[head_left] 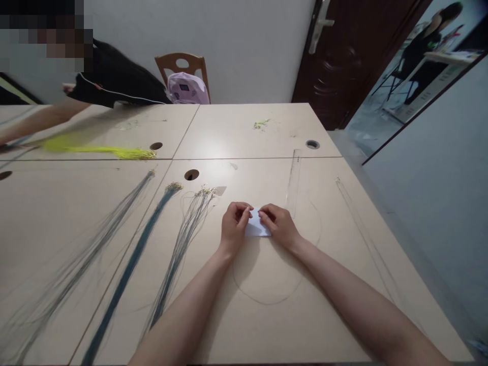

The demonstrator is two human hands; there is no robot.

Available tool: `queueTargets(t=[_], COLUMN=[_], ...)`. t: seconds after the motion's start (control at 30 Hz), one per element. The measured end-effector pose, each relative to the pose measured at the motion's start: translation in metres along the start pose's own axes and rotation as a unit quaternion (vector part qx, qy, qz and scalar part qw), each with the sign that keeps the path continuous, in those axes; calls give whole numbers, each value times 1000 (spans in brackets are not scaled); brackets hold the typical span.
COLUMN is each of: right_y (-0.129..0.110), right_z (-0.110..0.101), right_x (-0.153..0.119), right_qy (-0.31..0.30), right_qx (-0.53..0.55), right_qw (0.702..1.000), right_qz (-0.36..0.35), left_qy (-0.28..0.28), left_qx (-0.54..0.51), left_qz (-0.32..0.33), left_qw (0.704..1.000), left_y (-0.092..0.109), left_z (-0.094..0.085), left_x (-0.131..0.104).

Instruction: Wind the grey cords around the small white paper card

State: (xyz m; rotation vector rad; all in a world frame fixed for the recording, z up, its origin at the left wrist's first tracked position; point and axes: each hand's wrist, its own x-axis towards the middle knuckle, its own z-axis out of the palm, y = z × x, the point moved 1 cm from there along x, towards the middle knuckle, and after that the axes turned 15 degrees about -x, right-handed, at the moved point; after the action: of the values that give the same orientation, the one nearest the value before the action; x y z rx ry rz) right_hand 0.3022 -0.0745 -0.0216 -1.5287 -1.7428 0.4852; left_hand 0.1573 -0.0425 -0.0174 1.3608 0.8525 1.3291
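Head view shows us our left hand [234,226] and right hand [281,226] facing each other, thumb and fingertips together on each; what they pinch is too small to tell. White paper [258,230] shows between them over the worktop [324,325], about equally near both, its long axis unclear because the hands cover its sides. A thin cord [267,304] curves on our side of the paper, between our forearms [339,271].
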Motion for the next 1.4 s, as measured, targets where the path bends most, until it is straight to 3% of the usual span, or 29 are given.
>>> queueTargets(t=[0.23,0.4,1.4], right_y=[6,6,4], right_z=[-2,-5,-8], right_x=[3,5,5], right_qy=[21,6,-66], right_qx=[100,130,146], right_qw=[993,990,986], right_qz=[64,60,44], left_qy=[-70,-125,-102], left_qx=[103,133,145], left_qz=[64,87,141], left_qw=[990,979,974], left_y=[3,5,8], left_z=[2,6,10], left_x=[-5,-8,-11])
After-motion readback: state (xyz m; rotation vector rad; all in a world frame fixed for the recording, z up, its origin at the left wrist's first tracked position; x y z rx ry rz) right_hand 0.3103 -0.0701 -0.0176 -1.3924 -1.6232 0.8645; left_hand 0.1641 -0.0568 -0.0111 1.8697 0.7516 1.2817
